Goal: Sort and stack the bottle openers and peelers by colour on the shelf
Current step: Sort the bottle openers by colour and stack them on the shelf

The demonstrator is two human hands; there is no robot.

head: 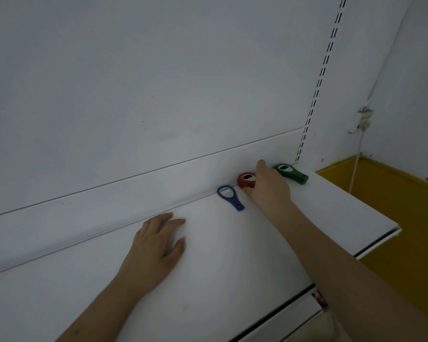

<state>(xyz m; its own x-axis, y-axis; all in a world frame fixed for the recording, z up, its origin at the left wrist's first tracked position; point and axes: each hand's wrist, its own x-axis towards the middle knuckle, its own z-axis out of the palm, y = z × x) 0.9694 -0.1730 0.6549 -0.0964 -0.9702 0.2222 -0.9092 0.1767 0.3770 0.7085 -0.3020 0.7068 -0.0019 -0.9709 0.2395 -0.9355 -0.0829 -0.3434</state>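
The right grip point(269, 186) clasps the red opener stack point(246, 180) on the shelf point(232, 255). Just left lies a blue opener point(230, 197); just right, a green stack point(292, 174). The left grip point(158, 240), nearer, rests flat and released.

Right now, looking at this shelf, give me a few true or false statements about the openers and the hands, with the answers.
1. The blue plastic bottle opener lies alone on the white shelf, untouched. True.
2. The right hand rests on the green bottle opener stack. False: it is on the red bottle opener stack.
3. The left hand lies flat on the shelf, holding nothing. True.
4. The red stack sits right of the green one. False: it sits between blue and green.
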